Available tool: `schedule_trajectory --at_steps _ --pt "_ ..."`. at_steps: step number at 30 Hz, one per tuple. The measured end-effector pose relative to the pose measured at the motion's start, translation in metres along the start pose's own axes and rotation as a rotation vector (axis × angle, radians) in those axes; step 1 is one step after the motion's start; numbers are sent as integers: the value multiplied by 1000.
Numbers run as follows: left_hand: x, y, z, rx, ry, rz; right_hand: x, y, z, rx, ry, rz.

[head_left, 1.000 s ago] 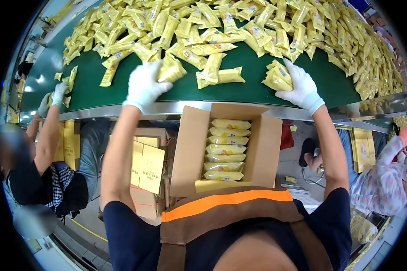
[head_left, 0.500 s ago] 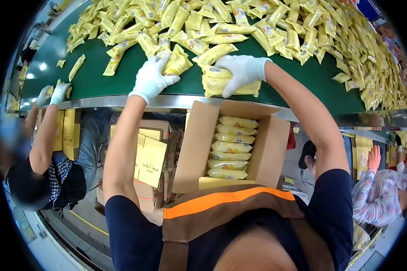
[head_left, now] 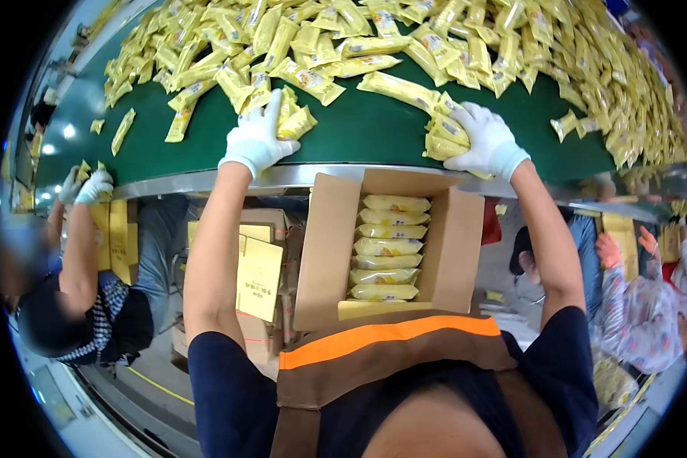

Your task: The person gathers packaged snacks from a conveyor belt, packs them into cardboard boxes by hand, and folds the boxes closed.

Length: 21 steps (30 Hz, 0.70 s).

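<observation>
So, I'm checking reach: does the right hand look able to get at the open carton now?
Likely yes: the right hand is just beyond the open carton, whose flaps are spread, and only a metal edge lies between, though the hand clasps yellow packets.

Bare belt point(head_left: 359, 137) offers passage between the left hand point(head_left: 256, 145) and right hand point(head_left: 487, 141), over the metal edge point(head_left: 340, 172) to the box point(head_left: 416, 182). Heaped packets point(head_left: 320, 34) bar the far side; one flap point(head_left: 328, 252) stands left of the opening, another point(head_left: 458, 252) right.
</observation>
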<state>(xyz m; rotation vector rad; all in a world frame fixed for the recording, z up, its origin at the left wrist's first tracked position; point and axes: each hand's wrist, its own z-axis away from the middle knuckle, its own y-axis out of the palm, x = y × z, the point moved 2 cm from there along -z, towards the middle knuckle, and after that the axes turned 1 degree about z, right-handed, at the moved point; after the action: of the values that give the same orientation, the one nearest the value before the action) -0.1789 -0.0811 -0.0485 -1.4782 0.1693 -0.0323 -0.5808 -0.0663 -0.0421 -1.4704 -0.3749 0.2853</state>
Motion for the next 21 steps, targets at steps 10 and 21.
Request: schedule_trajectory --at_steps 10,21 --pt "-113 -53 -18 -10 546 257 9 -12 33 11 53 -92" --pt "-180 -16 -52 105 639 -189 -59 -14 65 -8 376 -187"
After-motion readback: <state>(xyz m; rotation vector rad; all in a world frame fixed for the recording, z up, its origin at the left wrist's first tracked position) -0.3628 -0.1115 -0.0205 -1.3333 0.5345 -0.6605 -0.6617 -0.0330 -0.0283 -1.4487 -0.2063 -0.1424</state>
